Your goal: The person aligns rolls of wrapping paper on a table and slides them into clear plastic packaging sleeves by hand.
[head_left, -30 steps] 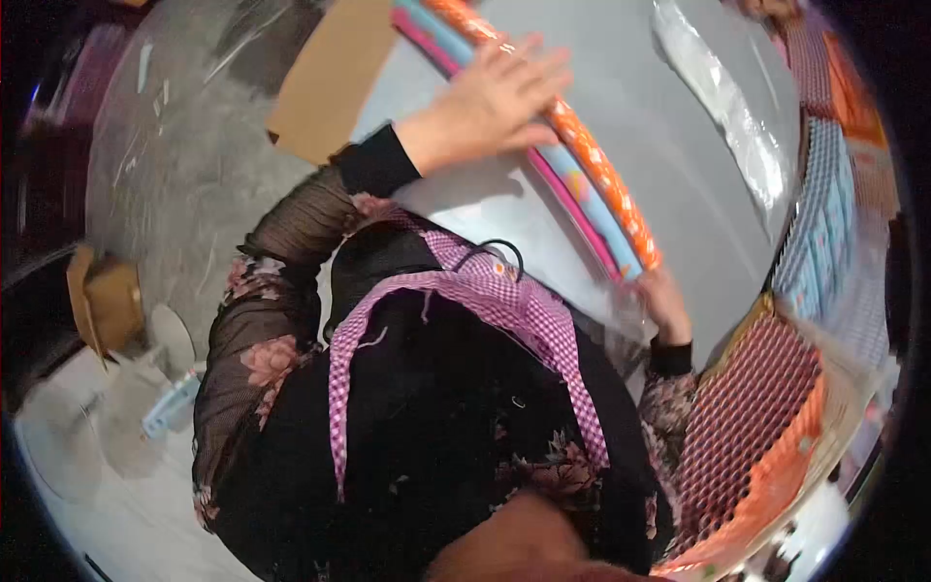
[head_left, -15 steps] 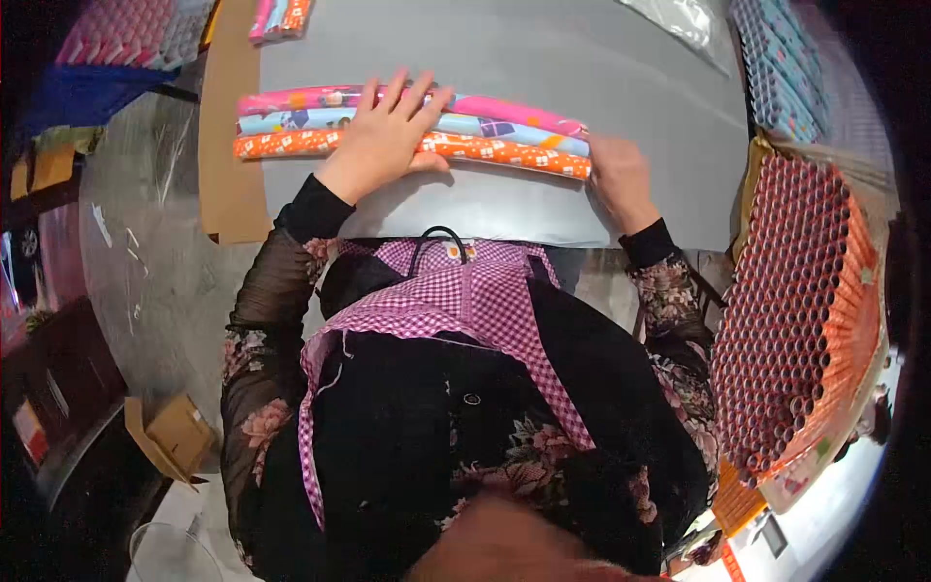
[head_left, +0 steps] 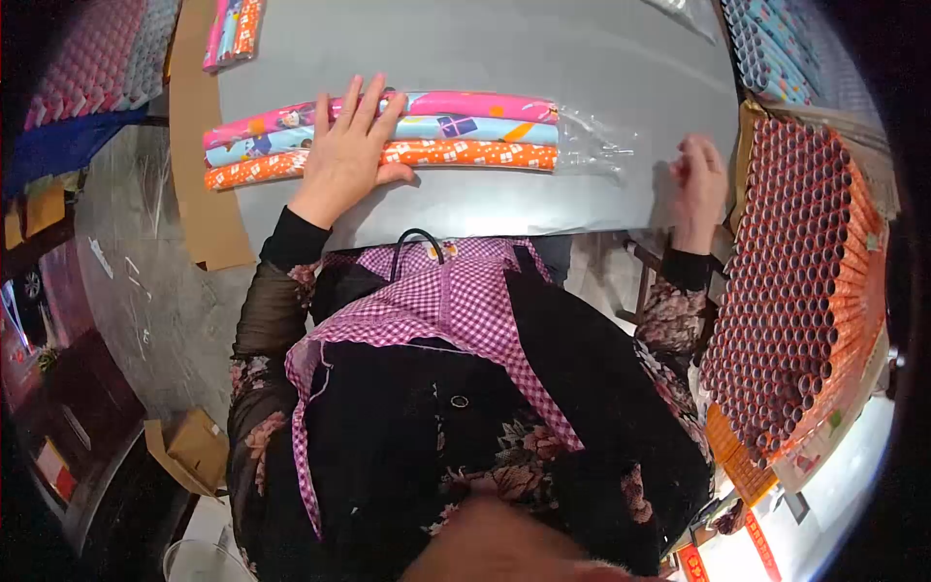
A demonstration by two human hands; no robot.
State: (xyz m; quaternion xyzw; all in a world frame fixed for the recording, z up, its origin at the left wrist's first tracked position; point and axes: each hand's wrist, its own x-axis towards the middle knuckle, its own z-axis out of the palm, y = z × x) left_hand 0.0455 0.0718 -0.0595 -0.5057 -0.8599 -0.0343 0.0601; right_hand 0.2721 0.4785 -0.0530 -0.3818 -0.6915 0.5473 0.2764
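Three rolls of patterned wrapping paper lie side by side on the grey tabletop: a pink roll [head_left: 485, 105], a light blue roll [head_left: 485, 128] and an orange roll [head_left: 470, 153] with white gift prints. A clear plastic sleeve [head_left: 593, 145] is around them, its loose, crinkled end sticking out past their right ends. My left hand [head_left: 344, 160] rests flat across the rolls left of their middle, fingers spread. Off to the right, my right hand [head_left: 698, 189] is apart from the sleeve, over the table's right side. Its fingers are loosely bent, with nothing visible in them.
Another small set of rolls [head_left: 233, 34] lies at the table's upper left, on cardboard [head_left: 199, 145] and grey surface. Clear plastic [head_left: 684, 15] is at the back right. Large stacks of orange rolls [head_left: 776, 281] and blue rolls [head_left: 771, 48] stand beside the table's right edge.
My right hand has left the rolls' right ends and moved right, showing the plastic sleeve's loose end. My left hand stays on the rolls. The whole view has shifted slightly.
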